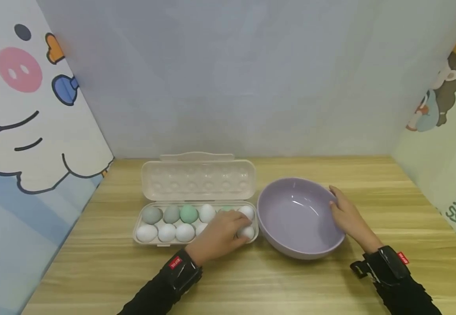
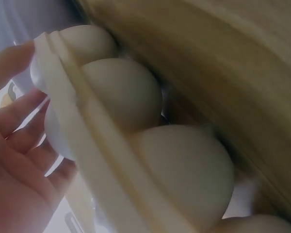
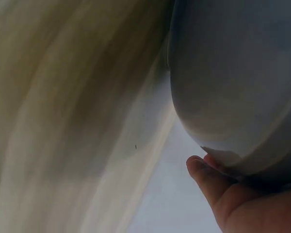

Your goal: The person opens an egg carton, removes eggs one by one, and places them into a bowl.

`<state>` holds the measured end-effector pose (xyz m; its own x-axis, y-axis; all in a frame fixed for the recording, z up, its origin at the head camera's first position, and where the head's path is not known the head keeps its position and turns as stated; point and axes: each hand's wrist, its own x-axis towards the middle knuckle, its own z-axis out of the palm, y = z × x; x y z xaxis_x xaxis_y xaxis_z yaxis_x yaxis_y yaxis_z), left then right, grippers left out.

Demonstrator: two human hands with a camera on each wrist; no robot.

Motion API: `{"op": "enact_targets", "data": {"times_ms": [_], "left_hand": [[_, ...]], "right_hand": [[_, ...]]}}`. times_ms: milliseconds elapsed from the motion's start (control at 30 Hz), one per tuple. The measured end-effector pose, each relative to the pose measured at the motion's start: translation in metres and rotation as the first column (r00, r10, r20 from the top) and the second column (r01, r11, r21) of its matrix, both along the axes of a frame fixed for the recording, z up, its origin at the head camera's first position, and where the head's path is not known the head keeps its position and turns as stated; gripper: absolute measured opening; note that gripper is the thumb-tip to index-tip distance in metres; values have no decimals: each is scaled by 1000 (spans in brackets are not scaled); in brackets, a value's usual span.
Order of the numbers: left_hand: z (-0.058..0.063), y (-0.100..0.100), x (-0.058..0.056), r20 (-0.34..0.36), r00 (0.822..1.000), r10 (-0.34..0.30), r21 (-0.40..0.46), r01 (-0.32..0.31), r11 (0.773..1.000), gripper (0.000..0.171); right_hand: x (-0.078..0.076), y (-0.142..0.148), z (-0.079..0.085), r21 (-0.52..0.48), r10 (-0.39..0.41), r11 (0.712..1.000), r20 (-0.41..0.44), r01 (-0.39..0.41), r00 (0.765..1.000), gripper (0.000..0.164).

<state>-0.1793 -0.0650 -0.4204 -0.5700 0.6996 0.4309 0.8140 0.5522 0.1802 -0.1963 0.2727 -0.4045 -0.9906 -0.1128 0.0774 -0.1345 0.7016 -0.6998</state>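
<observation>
In the head view an egg carton (image 1: 157, 240) stands with its lid (image 1: 198, 179) raised, holding white, grey-green and green eggs in two rows. My left hand (image 1: 220, 234) is over its right part, thumb and fingers around a white egg (image 1: 246, 233) at the front right corner. The left wrist view shows the thumb against that egg and the other fingers behind it, above the carton rim (image 2: 70, 114). To the right stands a purple bowl (image 1: 299, 223). My right hand (image 1: 348, 216) grips its right rim; in the right wrist view the bowl (image 3: 228, 87) hides part of the fingers.
The carton and bowl stand close together on a wood-grain table (image 1: 251, 284). A grey panel (image 1: 228, 78) rises behind the table. Panels with cartoon prints flank it on the left (image 1: 19, 109) and right (image 1: 448, 153).
</observation>
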Motion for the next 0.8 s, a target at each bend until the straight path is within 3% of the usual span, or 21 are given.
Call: {"op": "enact_targets", "data": {"times_ms": [200,333,567,667,800], "left_hand": [[0,4,-2,57,998,14,-22,-13,1000,18],[1,4,-3,85,996,11,-22,-9,1000,20],[5,1,-3,141,989,-39,47,33,998,18],[13,-1,-1,124,991,-52,103,39,994,15],[28,-6,-1,46,997,-60,160,52,986,27]], "right_hand": [[1,-2,-2,-91,-59,994,49,63,997,50],[1,-3,-3,-162,-79,983,77,90,994,50],[0,-5,-3,-187,-98,975,107,117,989,50],[1,-4,-4,-190,-103,974,111,123,988,50],[1,-3,-4,-203,-97,972,110,118,989,49]]}}
